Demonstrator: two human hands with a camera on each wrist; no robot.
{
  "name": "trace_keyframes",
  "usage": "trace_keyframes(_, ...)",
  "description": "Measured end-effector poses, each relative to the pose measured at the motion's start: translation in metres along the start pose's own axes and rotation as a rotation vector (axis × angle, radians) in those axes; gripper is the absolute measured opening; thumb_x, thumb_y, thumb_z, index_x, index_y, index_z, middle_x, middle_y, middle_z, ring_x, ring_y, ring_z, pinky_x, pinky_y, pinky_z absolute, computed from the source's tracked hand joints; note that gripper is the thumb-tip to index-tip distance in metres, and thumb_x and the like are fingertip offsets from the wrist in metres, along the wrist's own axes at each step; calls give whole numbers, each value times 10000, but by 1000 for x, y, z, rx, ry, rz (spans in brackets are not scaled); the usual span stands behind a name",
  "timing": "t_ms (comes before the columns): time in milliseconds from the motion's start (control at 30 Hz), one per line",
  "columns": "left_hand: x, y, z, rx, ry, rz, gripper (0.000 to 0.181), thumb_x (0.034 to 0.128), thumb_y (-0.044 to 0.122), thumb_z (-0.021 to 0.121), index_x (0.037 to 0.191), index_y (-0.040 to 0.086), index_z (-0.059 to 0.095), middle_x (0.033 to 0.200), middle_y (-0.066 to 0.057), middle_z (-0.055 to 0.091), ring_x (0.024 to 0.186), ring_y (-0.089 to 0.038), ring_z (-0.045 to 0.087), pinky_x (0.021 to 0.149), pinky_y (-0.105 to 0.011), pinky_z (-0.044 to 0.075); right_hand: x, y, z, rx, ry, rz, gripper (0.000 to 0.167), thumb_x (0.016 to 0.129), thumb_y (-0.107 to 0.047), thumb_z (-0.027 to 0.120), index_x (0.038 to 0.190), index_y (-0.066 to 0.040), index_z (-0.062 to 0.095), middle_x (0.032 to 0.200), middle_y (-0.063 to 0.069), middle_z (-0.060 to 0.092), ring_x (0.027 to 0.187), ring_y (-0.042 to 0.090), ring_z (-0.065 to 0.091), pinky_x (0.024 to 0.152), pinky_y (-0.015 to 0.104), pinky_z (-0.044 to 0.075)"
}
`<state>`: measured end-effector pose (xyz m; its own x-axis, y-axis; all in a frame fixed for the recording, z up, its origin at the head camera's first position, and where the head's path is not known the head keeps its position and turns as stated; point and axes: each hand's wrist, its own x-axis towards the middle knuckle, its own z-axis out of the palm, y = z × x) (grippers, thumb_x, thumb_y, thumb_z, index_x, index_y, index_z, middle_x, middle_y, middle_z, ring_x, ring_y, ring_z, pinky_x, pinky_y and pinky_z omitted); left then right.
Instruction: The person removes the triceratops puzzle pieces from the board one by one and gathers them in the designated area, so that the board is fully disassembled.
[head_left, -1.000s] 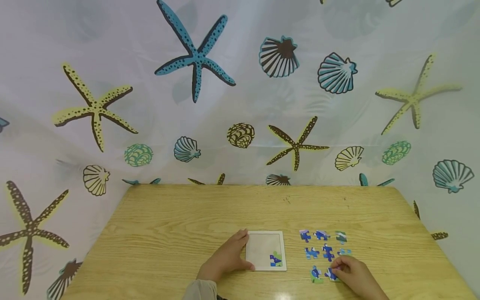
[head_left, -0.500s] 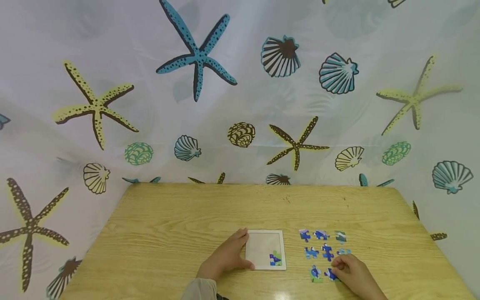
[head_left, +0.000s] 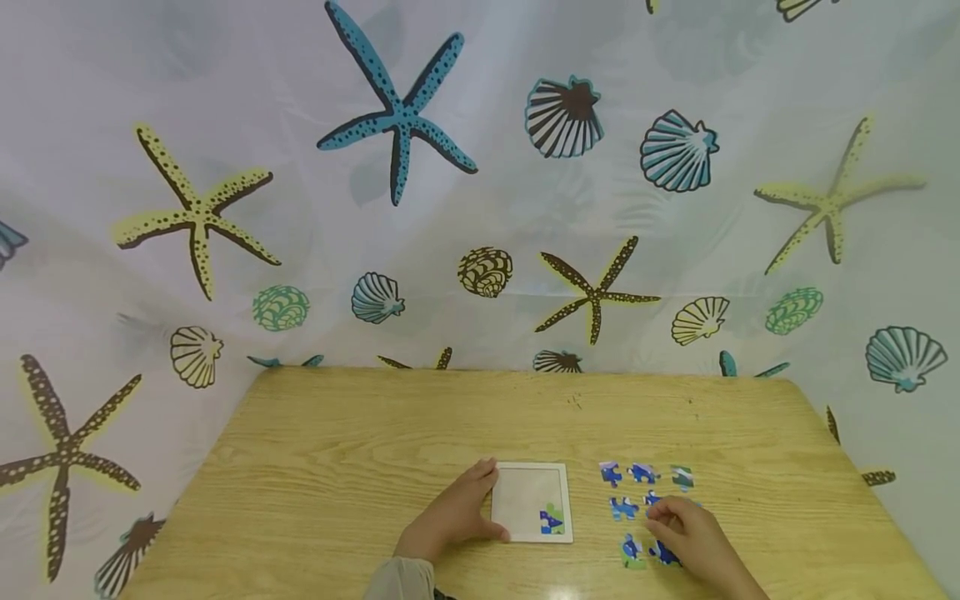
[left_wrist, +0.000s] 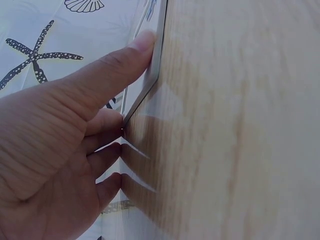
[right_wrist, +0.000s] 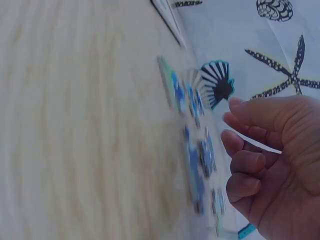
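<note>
My left hand (head_left: 456, 513) grips the left side of a white-rimmed square puzzle tray (head_left: 567, 504), its thumb at the near corner and fingertips at the far one. In the left wrist view the thumb presses on the tray's edge (left_wrist: 159, 55). Joined blue and green puzzle pieces (head_left: 552, 520) lie in the tray's near right corner. My right hand (head_left: 693, 533) hovers over the loose jigsaw pieces, partly hiding the middle piece (head_left: 652, 498) and a near blue piece (head_left: 663, 553). In the right wrist view its fingers are loosely bent, with nothing seen between them.
Several loose jigsaw pieces lie in rows right of the tray, including a blue one (head_left: 610, 474), a greenish one (head_left: 682, 476) and a blue-green one (head_left: 632, 550). The wooden table (head_left: 337, 433) meets a shell-and-starfish curtain (head_left: 480, 200) behind and at both sides.
My right hand has lifted off the near blue piece and moved slightly up and left, over the middle piece. That near piece stays on the table. My left hand keeps its place on the tray.
</note>
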<state>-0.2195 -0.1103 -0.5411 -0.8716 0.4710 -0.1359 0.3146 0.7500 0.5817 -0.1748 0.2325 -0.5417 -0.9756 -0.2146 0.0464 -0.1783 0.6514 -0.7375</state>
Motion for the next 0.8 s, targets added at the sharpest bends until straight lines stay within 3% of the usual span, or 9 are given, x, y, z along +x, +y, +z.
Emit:
trace_keyframes(133, 0, -3, 2, -3, -3, -3, 966, 689, 395, 817, 1414, -59, 368, 1522, -165, 280, 1412, -329, 219, 1132, -470, 249, 11, -14, 13, 30, -38, -92, 140, 900, -124, 636, 960, 2, 628, 822, -14, 567, 644, 18, 432, 564, 162, 448)
trace_keyframes(367, -1, -3, 3, 7, 2, 6, 968, 692, 402, 812, 1417, -55, 364, 1523, -161, 279, 1411, -326, 223, 1133, -464, 251, 31, -45, 42, 86, -169, -147, 212, 894, -117, 642, 1040, 32, 604, 810, -12, 554, 621, 26, 433, 529, 184, 429)
trace_keyframes(600, -1, -2, 5, -16, 4, 16, 971, 690, 402, 812, 1412, -67, 364, 1518, -178, 280, 1407, -343, 224, 1132, -478, 242, 43, -57, 68, 90, -254, -121, 290, 843, -101, 690, 1091, 12, 590, 766, -27, 540, 596, 45, 439, 519, 204, 388)
trace_keyframes(800, 1, -2, 6, -11, 11, 9, 971, 684, 399, 818, 1411, -62, 369, 1520, -167, 282, 1409, -336, 223, 1136, -474, 233, 45, -61, 77, 56, -253, -105, 342, 798, -69, 723, 1099, 25, 591, 728, -28, 500, 606, 69, 427, 550, 220, 376)
